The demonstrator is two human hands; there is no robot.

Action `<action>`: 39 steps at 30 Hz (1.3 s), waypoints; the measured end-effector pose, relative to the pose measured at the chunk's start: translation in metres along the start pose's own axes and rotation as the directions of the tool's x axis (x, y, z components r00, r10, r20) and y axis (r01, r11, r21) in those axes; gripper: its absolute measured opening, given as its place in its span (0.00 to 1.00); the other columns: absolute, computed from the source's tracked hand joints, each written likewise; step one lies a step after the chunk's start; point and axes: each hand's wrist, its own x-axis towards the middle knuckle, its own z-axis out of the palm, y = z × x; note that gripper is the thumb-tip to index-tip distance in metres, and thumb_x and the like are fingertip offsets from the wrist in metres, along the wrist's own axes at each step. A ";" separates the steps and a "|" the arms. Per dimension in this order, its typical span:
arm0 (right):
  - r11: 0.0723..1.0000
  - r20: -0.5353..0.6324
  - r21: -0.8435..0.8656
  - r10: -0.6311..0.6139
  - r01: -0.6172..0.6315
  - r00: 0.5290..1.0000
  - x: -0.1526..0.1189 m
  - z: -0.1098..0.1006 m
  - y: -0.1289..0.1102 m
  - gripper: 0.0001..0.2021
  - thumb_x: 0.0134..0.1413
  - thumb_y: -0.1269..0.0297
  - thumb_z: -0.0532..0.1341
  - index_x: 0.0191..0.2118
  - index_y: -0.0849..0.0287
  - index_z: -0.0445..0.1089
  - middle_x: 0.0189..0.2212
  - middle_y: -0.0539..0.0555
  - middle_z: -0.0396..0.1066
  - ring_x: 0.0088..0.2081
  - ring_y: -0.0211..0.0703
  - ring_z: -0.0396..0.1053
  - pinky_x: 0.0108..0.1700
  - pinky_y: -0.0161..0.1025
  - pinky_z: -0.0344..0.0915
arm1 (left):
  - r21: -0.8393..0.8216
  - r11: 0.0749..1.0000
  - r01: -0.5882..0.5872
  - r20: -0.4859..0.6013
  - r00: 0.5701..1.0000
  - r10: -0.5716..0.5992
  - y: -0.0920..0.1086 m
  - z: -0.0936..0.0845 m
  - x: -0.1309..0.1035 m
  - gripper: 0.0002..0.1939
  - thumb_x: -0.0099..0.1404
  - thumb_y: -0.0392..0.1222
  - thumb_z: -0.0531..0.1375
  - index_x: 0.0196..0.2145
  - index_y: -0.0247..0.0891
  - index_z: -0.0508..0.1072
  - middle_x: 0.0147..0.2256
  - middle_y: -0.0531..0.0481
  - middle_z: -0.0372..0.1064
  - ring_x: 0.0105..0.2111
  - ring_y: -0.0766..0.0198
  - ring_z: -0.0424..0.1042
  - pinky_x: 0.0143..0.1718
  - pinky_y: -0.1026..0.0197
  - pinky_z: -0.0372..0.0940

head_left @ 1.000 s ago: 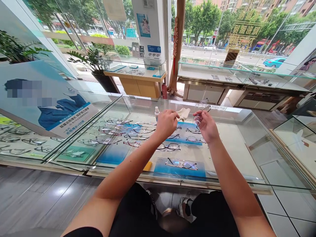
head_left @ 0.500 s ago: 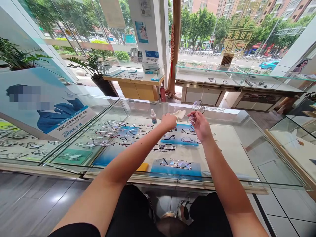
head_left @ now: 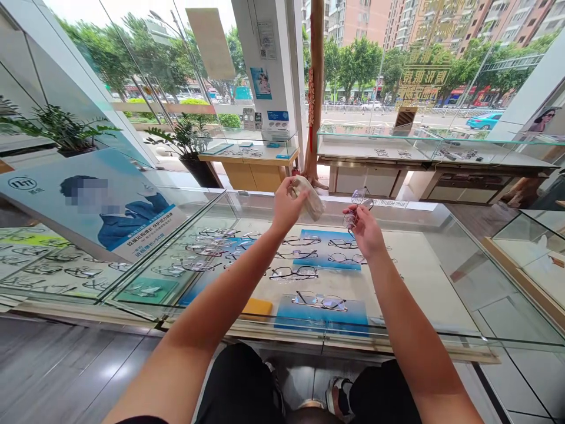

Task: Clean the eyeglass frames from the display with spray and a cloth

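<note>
Raised above the glass display case (head_left: pixel 424 265), my left hand (head_left: pixel 288 203) is closed on a pale cleaning cloth (head_left: pixel 312 202), which hangs from the fingers toward the right. My right hand (head_left: pixel 367 231) grips a pair of eyeglasses (head_left: pixel 361 199) with a thin frame, held upright with one lens above the other. Cloth and glasses are a small gap apart. Below both hands, more eyeglasses (head_left: pixel 295 272) lie in rows inside the case, some on a blue display card (head_left: pixel 286 315). My left arm hides part of these rows.
A poster board (head_left: pixel 106 203) leans over the case at left, near potted plants (head_left: pixel 188 141). A yellow item (head_left: pixel 257 307) lies by the case's front edge. Another glass case (head_left: pixel 529 253) stands at right. Further cases line the window behind a wooden trunk (head_left: pixel 316 88).
My left hand has lifted the cloth up from the counter top. The small white bottle seen beside that hand is hidden now. The view has tilted upward slightly; the right hand still holds the glasses.
</note>
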 end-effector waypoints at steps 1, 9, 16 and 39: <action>1.000 -0.002 -0.004 0.001 -0.001 1.000 0.000 0.000 0.000 0.16 0.56 0.45 0.73 0.42 0.49 0.79 0.44 0.53 0.80 0.36 0.41 0.68 0.35 0.39 0.65 | -0.041 0.999 0.026 0.013 1.000 -0.026 0.003 -0.003 -0.002 0.17 0.70 0.46 0.66 0.55 0.44 0.75 0.52 0.45 0.78 0.51 0.55 0.76 0.54 0.53 0.72; 0.999 0.030 -0.026 0.032 -0.031 0.999 -0.002 0.004 0.003 0.17 0.56 0.44 0.73 0.41 0.50 0.78 0.43 0.53 0.80 0.35 0.40 0.68 0.33 0.39 0.65 | -0.437 0.846 0.306 0.295 0.937 -0.187 0.007 -0.015 -0.033 0.40 0.59 0.51 0.75 0.66 0.47 0.68 0.50 0.45 0.79 0.50 0.52 0.80 0.52 0.51 0.77; 0.997 0.075 -0.039 0.070 -0.067 0.995 -0.008 0.010 0.000 0.17 0.57 0.44 0.73 0.41 0.50 0.78 0.43 0.53 0.80 0.36 0.40 0.69 0.35 0.38 0.66 | -0.589 0.568 0.575 0.492 0.813 -0.312 -0.008 -0.014 -0.053 0.30 0.53 0.64 0.77 0.44 0.42 0.76 0.40 0.46 0.80 0.46 0.49 0.82 0.46 0.49 0.79; 0.937 0.336 -0.250 0.320 -0.244 0.886 -0.044 0.044 0.001 0.15 0.64 0.46 0.69 0.39 0.53 0.79 0.40 0.56 0.77 0.42 0.47 0.68 0.43 0.43 0.62 | -0.560 0.779 0.281 0.419 0.908 -0.026 -0.015 -0.015 -0.072 0.30 0.64 0.60 0.73 0.43 0.45 0.57 0.24 0.61 0.70 0.21 0.70 0.64 0.26 0.65 0.56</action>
